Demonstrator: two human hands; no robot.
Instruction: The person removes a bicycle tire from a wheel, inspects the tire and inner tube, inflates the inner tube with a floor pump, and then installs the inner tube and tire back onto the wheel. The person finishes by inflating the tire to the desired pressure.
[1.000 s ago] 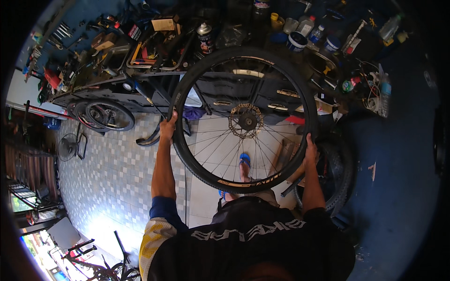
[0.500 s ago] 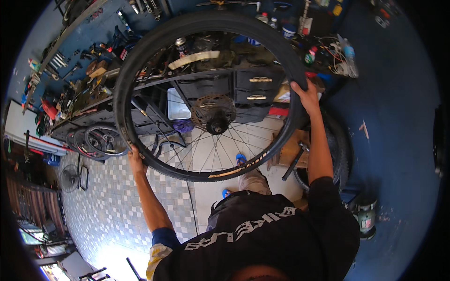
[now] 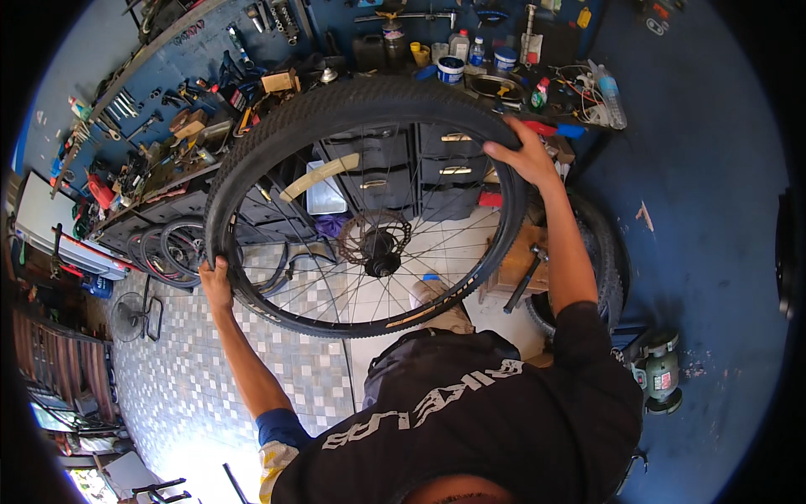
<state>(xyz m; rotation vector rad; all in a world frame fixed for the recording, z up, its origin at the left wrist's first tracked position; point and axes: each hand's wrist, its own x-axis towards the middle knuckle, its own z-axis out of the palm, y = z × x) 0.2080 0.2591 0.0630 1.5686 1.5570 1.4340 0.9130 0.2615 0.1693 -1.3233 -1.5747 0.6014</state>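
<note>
I hold a bicycle wheel (image 3: pixel 361 101) with a black knobby tyre out in front of me, tilted, off the floor. My left hand (image 3: pixel 215 284) is closed on the tyre at its near left side, thumb on top. Around the tyre's far right side my right hand (image 3: pixel 527 157) is closed too, the fingers partly hidden by the tyre. At the wheel's middle show a brake disc (image 3: pixel 351 238) and a dark hub (image 3: pixel 382 264) with thin spokes. A pale curved label sits on the rim's far left inner side.
Beyond the wheel stands a workbench with dark drawers (image 3: pixel 449 197), tools, bottles and tubs (image 3: pixel 450 70). A wooden box (image 3: pixel 512 273) and another fat-tyred wheel (image 3: pixel 600 260) are at the right, near a bench grinder (image 3: pixel 662 374). Several wheels (image 3: pixel 180 248) lean at the left.
The wheel has tipped and shifted slightly left; its far edge has come lower, showing more tread. Both hands have moved left with it, the left one slightly nearer me.
</note>
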